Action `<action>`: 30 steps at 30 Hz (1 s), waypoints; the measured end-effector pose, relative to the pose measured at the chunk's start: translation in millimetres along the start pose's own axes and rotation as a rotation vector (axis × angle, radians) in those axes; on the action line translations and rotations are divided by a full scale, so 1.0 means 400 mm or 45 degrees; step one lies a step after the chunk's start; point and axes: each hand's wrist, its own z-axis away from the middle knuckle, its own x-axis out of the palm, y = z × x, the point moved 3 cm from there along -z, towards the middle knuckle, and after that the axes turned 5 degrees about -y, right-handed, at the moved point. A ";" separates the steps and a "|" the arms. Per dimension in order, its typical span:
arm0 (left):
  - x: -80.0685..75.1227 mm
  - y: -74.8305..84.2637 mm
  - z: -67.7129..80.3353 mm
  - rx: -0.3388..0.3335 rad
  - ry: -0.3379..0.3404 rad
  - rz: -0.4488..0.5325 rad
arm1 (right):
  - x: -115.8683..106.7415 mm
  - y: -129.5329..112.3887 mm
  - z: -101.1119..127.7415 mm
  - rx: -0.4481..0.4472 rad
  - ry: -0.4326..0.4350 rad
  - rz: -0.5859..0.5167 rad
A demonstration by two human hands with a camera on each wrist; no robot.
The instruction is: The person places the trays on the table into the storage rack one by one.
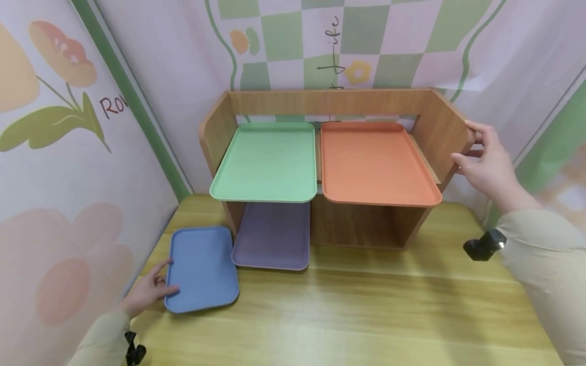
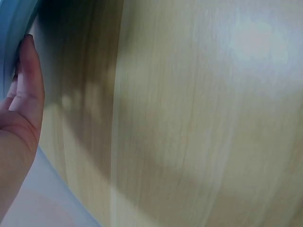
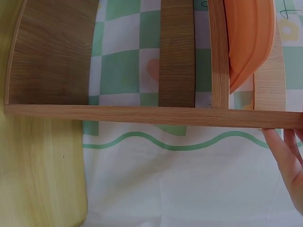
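A blue tray (image 1: 201, 269) lies flat on the wooden table (image 1: 343, 305) at the front left. My left hand (image 1: 153, 290) holds its left rim, thumb on top; in the left wrist view the fingers (image 2: 26, 80) reach up to the blue rim (image 2: 12, 28). A wooden shelf unit (image 1: 329, 101) stands at the back of the table. My right hand (image 1: 478, 152) grips the upper edge of its right side panel; the right wrist view shows the fingers (image 3: 284, 161) against that panel's edge (image 3: 142, 115).
A green tray (image 1: 267, 162) and an orange tray (image 1: 373, 162) sit side by side on the shelf's top level and overhang its front. A purple tray (image 1: 274, 234) sticks out of the lower left compartment. Patterned cloth walls close in on three sides.
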 end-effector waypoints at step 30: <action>0.016 0.020 0.111 0.073 0.105 0.478 | 0.002 0.006 -0.005 0.027 0.005 -0.012</action>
